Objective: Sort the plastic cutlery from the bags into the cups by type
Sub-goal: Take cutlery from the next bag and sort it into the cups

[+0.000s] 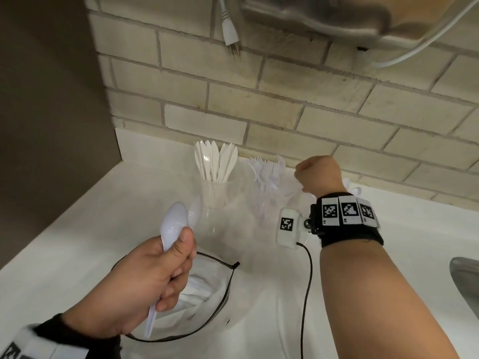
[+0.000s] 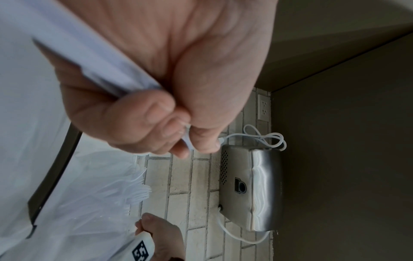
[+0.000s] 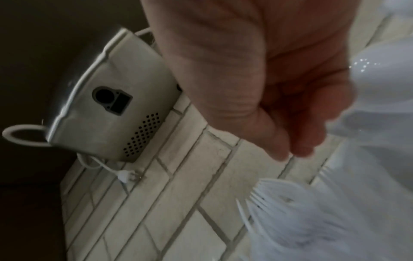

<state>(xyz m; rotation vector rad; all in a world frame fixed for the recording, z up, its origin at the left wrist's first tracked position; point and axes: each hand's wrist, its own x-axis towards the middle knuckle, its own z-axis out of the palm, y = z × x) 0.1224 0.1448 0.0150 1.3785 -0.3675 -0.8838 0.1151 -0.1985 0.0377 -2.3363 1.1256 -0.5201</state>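
Note:
My left hand (image 1: 158,275) grips white plastic spoons (image 1: 173,224) by their handles, bowls up, above an open clear zip bag (image 1: 207,294) on the counter. In the left wrist view the handles (image 2: 89,58) run through the left hand's (image 2: 156,123) curled fingers. A clear cup of knives (image 1: 216,167) stands near the wall, with a clear cup of forks (image 1: 267,177) to its right. My right hand (image 1: 318,174) hovers as a fist just right of the forks (image 3: 279,203). Spoon bowls (image 1: 356,190) show behind its wrist. Blur hides whether the right hand (image 3: 297,134) holds anything.
A tiled wall (image 1: 259,99) backs the white counter (image 1: 90,229). A metal wall unit (image 1: 324,16) with a loose plug (image 1: 230,35) hangs overhead. A dark panel (image 1: 51,99) closes the left side. A sink rim (image 1: 466,275) shows at the right edge.

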